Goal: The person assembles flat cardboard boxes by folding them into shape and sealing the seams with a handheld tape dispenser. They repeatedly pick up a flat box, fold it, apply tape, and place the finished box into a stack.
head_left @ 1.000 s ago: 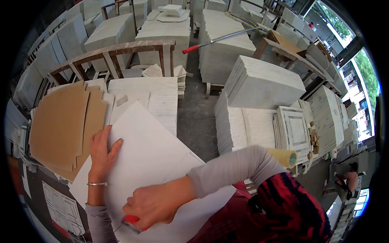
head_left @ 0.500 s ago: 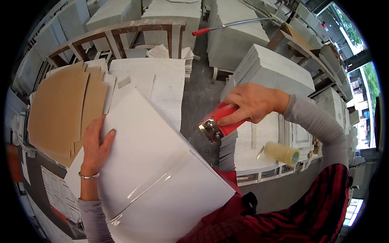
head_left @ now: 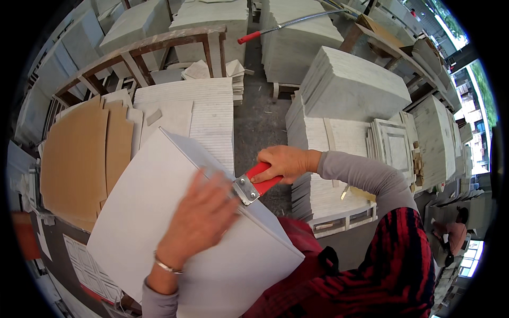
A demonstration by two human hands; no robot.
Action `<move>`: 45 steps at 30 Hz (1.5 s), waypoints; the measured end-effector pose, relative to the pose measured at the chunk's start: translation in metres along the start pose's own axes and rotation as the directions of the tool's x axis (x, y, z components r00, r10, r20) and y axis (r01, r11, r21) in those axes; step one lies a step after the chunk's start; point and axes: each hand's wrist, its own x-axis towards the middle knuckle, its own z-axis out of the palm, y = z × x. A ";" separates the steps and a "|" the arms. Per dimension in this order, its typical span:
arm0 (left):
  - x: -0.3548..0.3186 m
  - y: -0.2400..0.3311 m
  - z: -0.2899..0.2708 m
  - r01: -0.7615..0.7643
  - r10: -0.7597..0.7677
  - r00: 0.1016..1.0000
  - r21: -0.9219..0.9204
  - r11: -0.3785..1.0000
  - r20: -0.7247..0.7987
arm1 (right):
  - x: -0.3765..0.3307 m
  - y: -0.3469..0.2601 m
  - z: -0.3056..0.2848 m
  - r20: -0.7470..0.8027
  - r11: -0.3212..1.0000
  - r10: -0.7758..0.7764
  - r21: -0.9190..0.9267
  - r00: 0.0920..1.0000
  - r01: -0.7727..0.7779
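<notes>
A large white flat board package (head_left: 154, 196) lies tilted in front of me, one corner pointing away. My right hand (head_left: 286, 163) is closed around the red handle of a tape dispenser (head_left: 263, 179). Its metal head with a toothed edge meets the package's right edge. Just left of that head, my left hand (head_left: 199, 220) is over the package's top face, fingers stretched out and blurred by motion. Whether tape runs under those fingers I cannot tell. A yellowish tape roll (head_left: 363, 194) on the right-hand stack is mostly hidden behind my right forearm.
Brown cardboard sheets (head_left: 74, 164) lean at the left. White panel stacks stand left (head_left: 212, 106) and right (head_left: 323, 199) of a dark aisle (head_left: 258, 127). A wooden rack (head_left: 135, 61) stands behind the left stack. Another person (head_left: 455, 233) is at far right.
My left hand has moved from the package's left side to near its right edge. My right hand has brought the dispenser left and down to that edge. The taped strips no longer show.
</notes>
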 end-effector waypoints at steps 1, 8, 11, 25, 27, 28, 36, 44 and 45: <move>0.004 0.005 0.014 -0.003 0.006 0.999 -0.084 0.996 0.033 | -0.001 -0.001 -0.003 0.011 1.000 -0.009 0.004 1.000 0.009; -0.005 0.005 0.025 0.013 -0.012 1.000 -0.082 0.997 0.010 | -0.050 0.004 -0.023 0.046 0.999 0.028 -0.040 0.999 -0.026; -0.001 0.009 0.025 0.030 -0.030 1.000 -0.078 0.997 0.006 | -0.044 -0.007 -0.036 0.022 0.993 0.014 -0.116 1.000 -0.012; 0.013 0.023 0.043 -0.007 0.015 0.994 -0.073 0.997 0.112 | -0.026 -0.003 0.032 0.746 0.883 0.182 -0.411 0.640 0.228; 0.016 0.028 0.056 0.045 -0.040 0.992 -0.037 0.998 0.121 | -0.027 0.028 0.034 0.538 0.879 0.314 -0.477 0.782 -0.025; 0.018 0.034 0.056 0.095 -0.091 0.984 -0.018 0.995 0.152 | -0.009 0.033 0.021 0.382 0.844 0.431 -0.492 0.817 -0.214; 0.043 0.052 0.074 0.276 -0.322 0.863 0.170 0.946 0.389 | 0.143 0.113 0.054 -0.017 0.107 0.937 0.965 0.349 -0.240; -0.013 0.057 0.051 0.459 -0.449 0.877 0.020 0.888 -0.174 | 0.173 0.143 0.117 -0.096 0.319 0.932 0.674 0.349 -0.666; -0.037 0.055 0.047 0.618 -0.588 0.772 0.070 0.783 -0.241 | 0.174 0.130 0.109 -0.112 0.359 0.931 0.460 0.348 -0.812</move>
